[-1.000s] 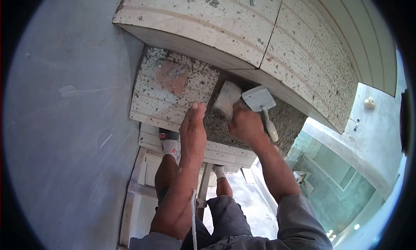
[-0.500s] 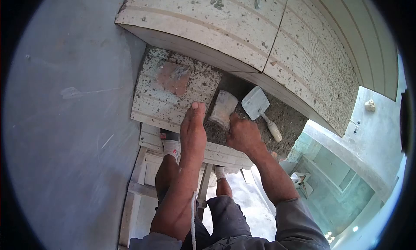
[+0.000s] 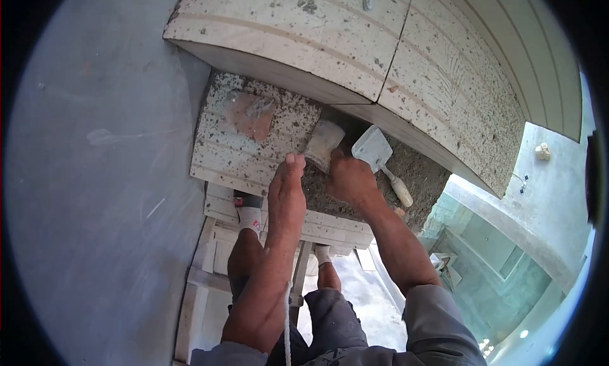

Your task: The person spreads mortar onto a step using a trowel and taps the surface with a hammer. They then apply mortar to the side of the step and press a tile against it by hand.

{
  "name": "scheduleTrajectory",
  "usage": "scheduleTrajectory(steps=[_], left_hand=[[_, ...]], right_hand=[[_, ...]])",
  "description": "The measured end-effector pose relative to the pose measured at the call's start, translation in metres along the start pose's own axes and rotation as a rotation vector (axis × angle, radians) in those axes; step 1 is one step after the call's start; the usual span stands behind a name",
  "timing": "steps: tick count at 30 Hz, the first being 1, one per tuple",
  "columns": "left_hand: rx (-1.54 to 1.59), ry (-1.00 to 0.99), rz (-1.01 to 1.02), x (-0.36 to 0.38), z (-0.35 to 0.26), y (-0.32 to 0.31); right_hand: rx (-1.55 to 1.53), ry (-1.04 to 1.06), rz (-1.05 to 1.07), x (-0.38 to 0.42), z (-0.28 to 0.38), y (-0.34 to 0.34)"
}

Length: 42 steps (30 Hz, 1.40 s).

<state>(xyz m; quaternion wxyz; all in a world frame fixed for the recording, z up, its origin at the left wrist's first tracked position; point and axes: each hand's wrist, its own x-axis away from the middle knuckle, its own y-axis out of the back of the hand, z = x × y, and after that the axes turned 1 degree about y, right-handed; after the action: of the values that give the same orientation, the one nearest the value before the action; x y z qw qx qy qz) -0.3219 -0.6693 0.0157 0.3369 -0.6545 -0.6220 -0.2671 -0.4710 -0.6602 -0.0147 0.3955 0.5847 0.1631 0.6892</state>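
Observation:
A greyish, dusty block-like piece (image 3: 325,139) stands in the mortar bed (image 3: 415,175) of the step. My right hand (image 3: 352,179) has its fingers curled at the lower right edge of this piece. At the right edge of the speckled step slab (image 3: 222,134) is my left hand (image 3: 288,182), its fingers held together and pointing up; what they hold, if anything, is hidden. A trowel (image 3: 373,148) with a pale handle lies on the mortar right of my right hand. A reddish flat piece (image 3: 252,117) rests on the slab at the left.
Above is a higher step (image 3: 285,23) with dirt spots and a joint line. A grey wall (image 3: 101,175) runs down the left side. Wooden framing (image 3: 202,264) shows below, beside my legs. At the right the stair edge drops to a lower floor (image 3: 488,252).
My right hand and the dusty piece have shifted slightly left in view. My left hand sits slightly farther right and lower, nearer to the piece. The view has shifted a little.

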Motion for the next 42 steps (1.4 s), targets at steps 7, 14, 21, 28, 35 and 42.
scheduleTrajectory(steps=[7,14,21,28,35,42], left_hand=[[-0.002,-0.020,-0.012,-0.001,-0.007,0.005],[-0.015,-0.019,0.008,-0.002,-0.005,0.001],[-0.027,-0.031,0.023,0.004,-0.007,-0.004],[0.014,-0.052,-0.005,0.003,-0.006,-0.005],[0.006,-0.044,0.003,0.000,-0.004,-0.007],[-0.006,-0.028,0.003,0.001,-0.006,-0.003]], right_hand=[[0.083,-0.026,0.074,0.019,-0.001,-0.014],[0.070,-0.049,0.002,0.017,-0.002,-0.017],[0.082,0.023,0.038,0.018,-0.003,-0.026],[0.049,0.021,0.003,0.042,-0.006,-0.047],[0.059,0.021,-0.038,0.029,-0.010,-0.024],[0.077,0.104,-0.049,0.014,-0.013,-0.041]])
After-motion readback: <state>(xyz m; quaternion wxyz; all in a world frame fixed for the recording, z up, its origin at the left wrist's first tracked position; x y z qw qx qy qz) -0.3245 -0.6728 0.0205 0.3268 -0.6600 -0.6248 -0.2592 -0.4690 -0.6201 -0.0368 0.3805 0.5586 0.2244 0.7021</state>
